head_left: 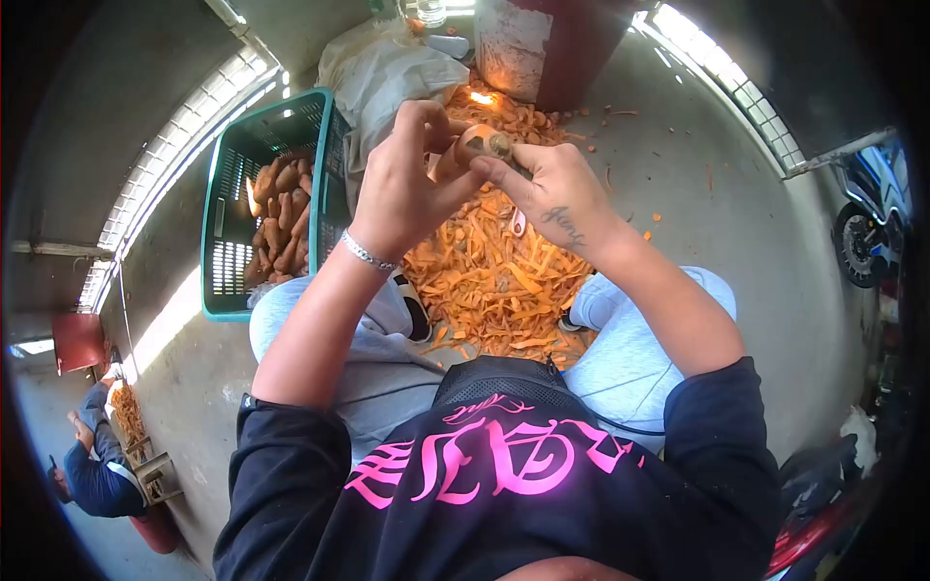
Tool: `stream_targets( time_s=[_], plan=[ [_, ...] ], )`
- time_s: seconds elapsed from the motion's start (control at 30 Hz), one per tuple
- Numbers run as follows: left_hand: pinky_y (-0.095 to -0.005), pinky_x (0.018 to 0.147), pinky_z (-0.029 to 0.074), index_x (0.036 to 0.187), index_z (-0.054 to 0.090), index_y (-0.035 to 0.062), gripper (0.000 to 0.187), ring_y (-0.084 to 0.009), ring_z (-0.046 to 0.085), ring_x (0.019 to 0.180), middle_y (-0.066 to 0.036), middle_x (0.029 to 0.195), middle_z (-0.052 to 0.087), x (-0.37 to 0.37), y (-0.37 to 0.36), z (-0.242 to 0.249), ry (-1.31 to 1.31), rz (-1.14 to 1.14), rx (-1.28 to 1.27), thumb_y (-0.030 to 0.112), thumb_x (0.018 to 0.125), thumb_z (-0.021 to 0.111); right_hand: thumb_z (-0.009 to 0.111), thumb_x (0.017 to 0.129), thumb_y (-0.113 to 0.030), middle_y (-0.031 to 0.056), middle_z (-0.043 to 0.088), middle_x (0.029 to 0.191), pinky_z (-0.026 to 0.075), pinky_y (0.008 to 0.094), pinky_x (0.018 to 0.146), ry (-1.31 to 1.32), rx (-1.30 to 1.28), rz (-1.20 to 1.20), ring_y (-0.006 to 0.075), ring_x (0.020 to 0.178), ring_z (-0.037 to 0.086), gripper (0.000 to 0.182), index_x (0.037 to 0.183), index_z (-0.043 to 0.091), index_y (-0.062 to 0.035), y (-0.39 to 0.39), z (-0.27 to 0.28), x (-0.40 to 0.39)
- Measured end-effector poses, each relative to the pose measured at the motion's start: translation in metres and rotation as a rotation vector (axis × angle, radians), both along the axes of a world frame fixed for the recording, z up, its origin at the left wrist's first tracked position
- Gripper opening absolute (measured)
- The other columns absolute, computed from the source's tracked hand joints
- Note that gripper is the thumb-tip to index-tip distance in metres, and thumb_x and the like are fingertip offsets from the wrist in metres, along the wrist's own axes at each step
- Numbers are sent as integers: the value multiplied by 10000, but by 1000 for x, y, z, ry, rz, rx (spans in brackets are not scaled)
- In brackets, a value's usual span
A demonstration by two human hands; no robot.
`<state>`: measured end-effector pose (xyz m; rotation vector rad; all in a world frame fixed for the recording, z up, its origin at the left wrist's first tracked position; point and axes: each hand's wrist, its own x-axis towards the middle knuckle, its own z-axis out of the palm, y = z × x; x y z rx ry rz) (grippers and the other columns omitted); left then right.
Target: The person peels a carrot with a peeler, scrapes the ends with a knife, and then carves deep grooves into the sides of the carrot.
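My left hand point(402, 174) is closed around a carrot point(480, 142), whose orange end with a dark greenish stem stub points to the right. My right hand point(557, 189) meets it there, thumb pressed against the carrot's side. Below the right hand's fingers shows the red-and-white handle end of what looks like a peeler point(518, 224); its blade is hidden. Both hands are raised over a thick heap of orange peelings point(484, 276) spread on the floor between my feet.
A green plastic crate point(218, 232) of unpeeled carrots point(281, 218) stands at my left, beside a whitish sack point(387, 77). A red-and-white drum point(518, 48) stands ahead. Another person point(102, 474) sits far left near more peelings. A motorbike point(862, 232) is parked at right.
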<state>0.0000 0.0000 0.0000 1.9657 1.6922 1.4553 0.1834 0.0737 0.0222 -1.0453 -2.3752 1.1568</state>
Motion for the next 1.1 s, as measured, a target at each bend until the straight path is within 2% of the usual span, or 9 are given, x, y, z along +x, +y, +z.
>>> stream_targets(
  time_s=[0.17,0.2,0.33,0.57,0.7,0.9,0.93,1.03,1.1],
  plan=[
    [-283,731,549,1173,452,1,612,-200,679,855,-131,967,683,-17,15,5,-367,28,-190,224,741,823,658,726,-699,176,698,886,525,358,741,104,-181,-35,295,824,679,811,1080,674,30,18,-10,0],
    [-266,717,542,1186,448,-18,628,-162,663,858,-144,960,678,-23,19,3,-449,13,-194,213,742,826,639,791,-633,132,663,937,481,321,805,-10,-157,-64,172,887,622,741,1133,655,24,30,-32,2],
    [-227,738,531,1240,424,-14,616,-121,646,896,-87,970,658,-31,22,1,-629,-14,-321,151,781,800,559,720,-789,188,662,966,478,371,847,-432,-255,135,274,952,646,923,1099,663,45,27,-36,-1],
    [-249,763,535,1245,477,-25,582,-134,628,949,-92,1035,635,-17,21,-11,-614,-143,-284,133,782,794,543,751,-782,99,493,530,393,372,539,-540,-168,179,205,511,485,810,594,593,11,5,-41,-16],
    [-261,790,535,1268,486,-40,599,-142,620,976,-111,1084,622,-20,19,-12,-601,-137,-317,124,781,794,533,777,-770,126,507,512,411,392,548,-444,-115,200,225,510,511,815,581,592,18,3,-52,-16],
    [-280,723,524,1124,634,-43,460,-129,661,848,-104,878,700,-45,22,-11,-327,16,-525,208,769,784,501,821,-744,228,658,860,516,388,691,-663,-179,236,303,731,652,841,826,685,76,21,-112,-18],
    [-309,708,514,996,676,-19,424,-180,673,780,-118,789,689,-46,19,-8,-257,65,-547,249,699,816,495,840,-720,297,613,1124,511,399,849,-738,-366,247,366,1027,627,899,1153,597,117,30,-134,-21],
    [-325,717,507,914,656,-27,465,-257,668,753,-172,774,669,-52,16,-9,220,161,-675,274,611,840,510,877,-634,248,671,898,522,390,769,-584,-681,99,322,822,661,796,1159,582,107,44,-179,-25],
    [-335,713,505,838,623,-54,472,-282,651,738,-184,782,648,-56,15,-18,220,206,-714,274,567,827,527,897,-551,242,664,982,537,392,769,-689,-359,12,318,831,667,760,1295,447,91,63,-223,-33]
  ],
)
